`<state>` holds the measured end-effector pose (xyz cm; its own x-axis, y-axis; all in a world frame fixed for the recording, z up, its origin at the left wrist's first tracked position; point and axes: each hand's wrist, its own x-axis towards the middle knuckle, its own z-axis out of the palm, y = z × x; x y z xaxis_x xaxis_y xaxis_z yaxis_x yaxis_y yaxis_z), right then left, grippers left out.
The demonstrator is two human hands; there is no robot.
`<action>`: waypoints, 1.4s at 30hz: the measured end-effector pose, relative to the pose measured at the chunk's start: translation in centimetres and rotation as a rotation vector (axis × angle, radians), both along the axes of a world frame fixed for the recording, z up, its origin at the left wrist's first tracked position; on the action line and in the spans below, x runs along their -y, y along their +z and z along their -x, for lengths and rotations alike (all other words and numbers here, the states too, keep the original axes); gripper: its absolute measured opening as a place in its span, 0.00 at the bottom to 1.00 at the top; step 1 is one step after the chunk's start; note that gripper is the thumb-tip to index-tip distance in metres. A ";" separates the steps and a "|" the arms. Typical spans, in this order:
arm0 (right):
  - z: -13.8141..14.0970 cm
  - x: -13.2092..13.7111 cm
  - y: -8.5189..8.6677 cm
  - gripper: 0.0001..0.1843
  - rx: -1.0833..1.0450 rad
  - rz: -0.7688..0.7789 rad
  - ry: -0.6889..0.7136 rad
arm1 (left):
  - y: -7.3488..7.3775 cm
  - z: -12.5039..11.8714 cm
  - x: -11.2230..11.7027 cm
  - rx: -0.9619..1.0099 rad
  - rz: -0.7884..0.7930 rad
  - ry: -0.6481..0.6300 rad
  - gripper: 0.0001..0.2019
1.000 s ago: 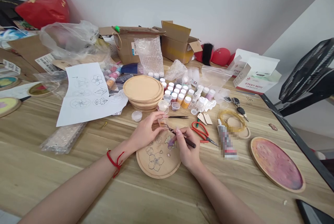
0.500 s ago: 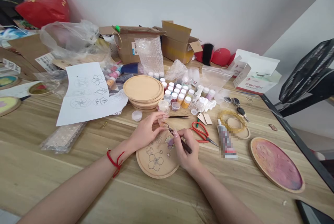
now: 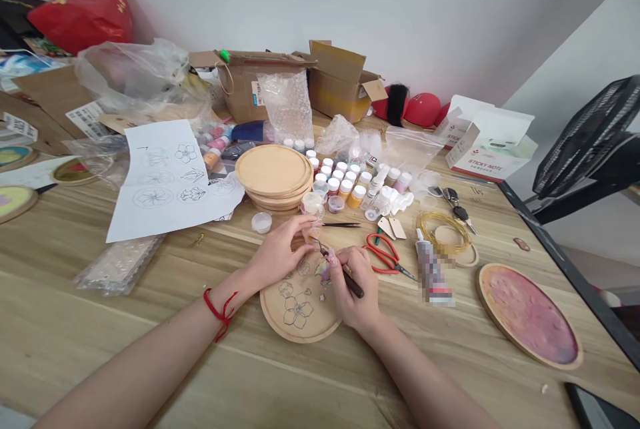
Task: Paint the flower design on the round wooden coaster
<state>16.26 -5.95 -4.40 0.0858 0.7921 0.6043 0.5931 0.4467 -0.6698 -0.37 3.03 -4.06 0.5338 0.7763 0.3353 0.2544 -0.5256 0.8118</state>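
Observation:
My left hand [image 3: 280, 249], with a red string on its wrist, pinches a small clear plastic cup [image 3: 311, 234] with something orange in it. My right hand [image 3: 357, 285] grips a thin tool with a dark handle [image 3: 354, 284] like a pen; its slim metal tip reaches to the cup's mouth. Both hands are above a round wooden plate [image 3: 300, 334] with pencilled flowers, one partly coloured purple and yellow. Whether the tool is a small palette knife or a scoop I cannot make out. Behind the cup lie black tweezers [image 3: 341, 225].
Stacked wooden plates [image 3: 273, 169] and several paint jars [image 3: 356, 197] stand behind my hands. Red-handled pliers [image 3: 384, 254], a glue tube [image 3: 433, 269] and a wire coil [image 3: 444, 232] lie right. Left is a sheet of drawings [image 3: 163, 182]. A painted plate [image 3: 533, 315] rests far right.
My right hand has shifted slightly left, and the tool's tip has moved a little left and down at the cup. The left hand stays almost in place, still holding the cup.

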 end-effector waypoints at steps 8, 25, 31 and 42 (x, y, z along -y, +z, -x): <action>-0.2 -0.1 0.0 0.06 0.119 -0.079 0.015 | 0.1 0.0 0.0 0.013 -0.010 -0.009 0.21; -0.1 -0.1 -0.2 0.13 -0.335 0.264 -0.010 | 0.3 -0.1 0.1 0.036 0.079 0.001 0.23; -0.2 -0.3 0.1 0.14 -0.352 0.251 -0.057 | 0.7 -0.1 0.2 0.075 0.142 -0.015 0.22; -0.7 -0.1 0.5 0.07 -0.189 0.087 -0.055 | 1.0 0.2 0.1 0.061 0.142 -0.013 0.26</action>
